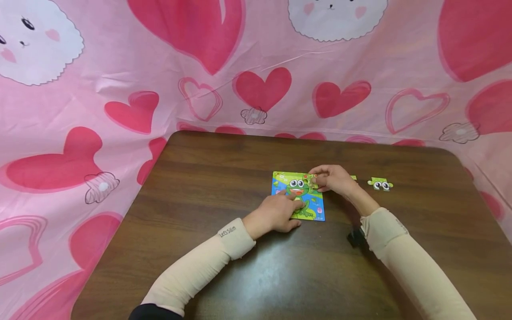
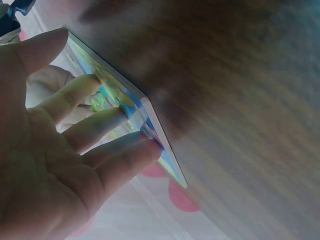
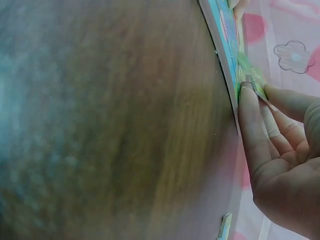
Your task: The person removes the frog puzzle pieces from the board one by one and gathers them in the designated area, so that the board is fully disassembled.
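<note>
A square frog puzzle board [image 1: 321, 215] with blue and green colours lies flat on the table. My left hand [image 1: 279, 212] rests on its lower left part, the fingers extended over the picture; the left wrist view shows the fingertips [image 2: 154, 149] touching its surface. At the board's upper right corner, my right hand [image 1: 336, 179] pinches a green puzzle piece [image 3: 254, 77] between thumb and fingers. That piece is tilted, with one edge at the board. The hands cover parts of the frog picture.
To the right lies a loose puzzle piece [image 1: 381, 184] printed with two eyes. Another green piece [image 1: 354, 178] is mostly hidden behind the right hand. The brown wooden table [image 1: 192, 178] meets a pink heart-patterned cloth [image 1: 224, 102] at the back and left.
</note>
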A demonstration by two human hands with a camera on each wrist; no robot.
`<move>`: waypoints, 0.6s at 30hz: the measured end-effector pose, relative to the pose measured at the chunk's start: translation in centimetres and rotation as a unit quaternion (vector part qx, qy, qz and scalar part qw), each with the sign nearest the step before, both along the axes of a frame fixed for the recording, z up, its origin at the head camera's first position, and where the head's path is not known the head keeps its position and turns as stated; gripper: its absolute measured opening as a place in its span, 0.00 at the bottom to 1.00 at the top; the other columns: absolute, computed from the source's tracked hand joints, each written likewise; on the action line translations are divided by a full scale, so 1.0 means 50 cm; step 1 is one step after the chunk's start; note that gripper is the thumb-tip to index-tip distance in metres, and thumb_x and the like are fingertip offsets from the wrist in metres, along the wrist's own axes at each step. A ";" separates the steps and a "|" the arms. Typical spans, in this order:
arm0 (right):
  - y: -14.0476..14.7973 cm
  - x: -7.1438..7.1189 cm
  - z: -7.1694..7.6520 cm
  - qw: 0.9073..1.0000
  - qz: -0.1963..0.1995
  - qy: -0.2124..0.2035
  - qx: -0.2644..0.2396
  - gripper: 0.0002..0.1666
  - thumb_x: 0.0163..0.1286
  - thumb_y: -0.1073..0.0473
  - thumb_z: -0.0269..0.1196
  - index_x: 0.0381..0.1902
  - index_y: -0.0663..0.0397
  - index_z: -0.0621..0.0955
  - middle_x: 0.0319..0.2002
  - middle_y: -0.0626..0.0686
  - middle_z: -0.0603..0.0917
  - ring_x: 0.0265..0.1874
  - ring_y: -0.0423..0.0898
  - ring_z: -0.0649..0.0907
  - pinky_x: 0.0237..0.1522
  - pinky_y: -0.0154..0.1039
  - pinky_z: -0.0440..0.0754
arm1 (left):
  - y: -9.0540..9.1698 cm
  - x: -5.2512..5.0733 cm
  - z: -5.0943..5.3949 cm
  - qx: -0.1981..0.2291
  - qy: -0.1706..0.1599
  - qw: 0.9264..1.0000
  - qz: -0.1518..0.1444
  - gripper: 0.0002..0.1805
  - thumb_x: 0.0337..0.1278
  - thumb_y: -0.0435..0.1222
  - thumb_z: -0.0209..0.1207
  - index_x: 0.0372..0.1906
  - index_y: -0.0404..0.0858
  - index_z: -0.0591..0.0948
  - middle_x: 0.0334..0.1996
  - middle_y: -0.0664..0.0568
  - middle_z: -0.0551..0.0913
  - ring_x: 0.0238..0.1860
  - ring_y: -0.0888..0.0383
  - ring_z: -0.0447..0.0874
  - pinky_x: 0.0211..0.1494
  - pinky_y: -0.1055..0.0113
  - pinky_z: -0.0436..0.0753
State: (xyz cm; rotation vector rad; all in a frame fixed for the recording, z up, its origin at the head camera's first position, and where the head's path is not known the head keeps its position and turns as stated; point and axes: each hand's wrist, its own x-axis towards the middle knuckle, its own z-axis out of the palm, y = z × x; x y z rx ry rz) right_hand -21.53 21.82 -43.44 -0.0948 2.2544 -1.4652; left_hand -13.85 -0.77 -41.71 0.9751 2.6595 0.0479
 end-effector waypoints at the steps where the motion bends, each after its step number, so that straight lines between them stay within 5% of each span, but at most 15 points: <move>1: 0.001 0.001 -0.001 1.000 -0.001 0.001 -0.004 0.23 0.73 0.60 0.63 0.63 0.65 0.77 0.45 0.56 0.89 0.36 0.40 0.86 0.41 0.39 0.89 | 0.000 0.000 0.000 0.000 0.000 1.000 0.000 0.31 0.67 0.57 0.59 0.72 0.56 0.73 0.76 0.50 0.68 0.75 0.40 0.68 0.68 0.47 0.78; 18: 0.048 0.004 0.013 0.987 -0.056 -0.058 -0.142 0.29 0.78 0.56 0.59 0.70 0.65 0.70 0.53 0.45 0.79 0.42 0.37 0.86 0.50 0.39 0.87 | 0.000 -0.001 -0.002 -0.003 0.006 1.000 0.001 0.31 0.67 0.58 0.58 0.72 0.57 0.73 0.76 0.50 0.69 0.74 0.41 0.69 0.67 0.47 0.79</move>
